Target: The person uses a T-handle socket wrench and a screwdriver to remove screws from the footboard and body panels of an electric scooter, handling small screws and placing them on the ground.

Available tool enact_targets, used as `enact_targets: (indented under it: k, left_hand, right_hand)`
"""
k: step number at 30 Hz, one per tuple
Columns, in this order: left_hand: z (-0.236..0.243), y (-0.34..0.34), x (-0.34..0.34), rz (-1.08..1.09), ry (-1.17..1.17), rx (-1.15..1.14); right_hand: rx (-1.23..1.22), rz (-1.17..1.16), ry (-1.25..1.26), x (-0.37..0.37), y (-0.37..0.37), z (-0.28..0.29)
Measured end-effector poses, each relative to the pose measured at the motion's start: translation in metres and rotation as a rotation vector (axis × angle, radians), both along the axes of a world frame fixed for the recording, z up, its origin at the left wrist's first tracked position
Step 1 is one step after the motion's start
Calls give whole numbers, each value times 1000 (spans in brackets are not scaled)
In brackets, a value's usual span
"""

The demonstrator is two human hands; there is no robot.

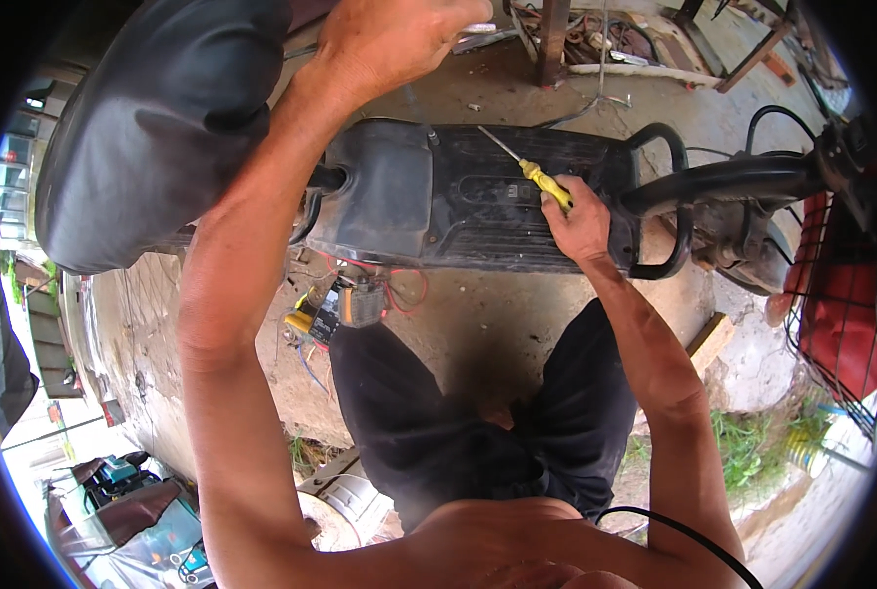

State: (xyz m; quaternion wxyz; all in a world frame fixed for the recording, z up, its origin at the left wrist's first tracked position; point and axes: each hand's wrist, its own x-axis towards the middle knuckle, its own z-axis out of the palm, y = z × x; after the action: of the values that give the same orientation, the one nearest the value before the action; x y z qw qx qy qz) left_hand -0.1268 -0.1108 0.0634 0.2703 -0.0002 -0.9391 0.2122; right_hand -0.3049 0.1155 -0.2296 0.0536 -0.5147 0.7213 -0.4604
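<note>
My right hand (583,221) is closed around the yellow handle of a screwdriver (546,185), over the black footboard (478,211) of a scooter. The screwdriver's thin metal shaft points up and to the left. My left hand (384,44) reaches far forward to the top of the view, past the scooter's dark seat (168,128). Its fingers are curled, and a small whitish piece shows at their tips; what it is I cannot make out. Part of that hand is cut off by the frame's upper edge.
Below the footboard, a black and yellow device (325,314) with red wires lies on the ground. At right stand the scooter's steering column (733,185) and a wire basket with a red thing (841,314) in it. A wooden frame (644,72) holds cables and scraps at the top.
</note>
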Motion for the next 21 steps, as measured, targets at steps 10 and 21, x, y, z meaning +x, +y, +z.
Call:
enact_targets:
  k: [10,21]
  left_hand:
    - [-60,47,-15,308,647,125]
    - [-63,18,4,-90,596,302]
  right_hand:
    - [16,-6,-18,1,1,2]
    - [24,-12,-10,0,1,0]
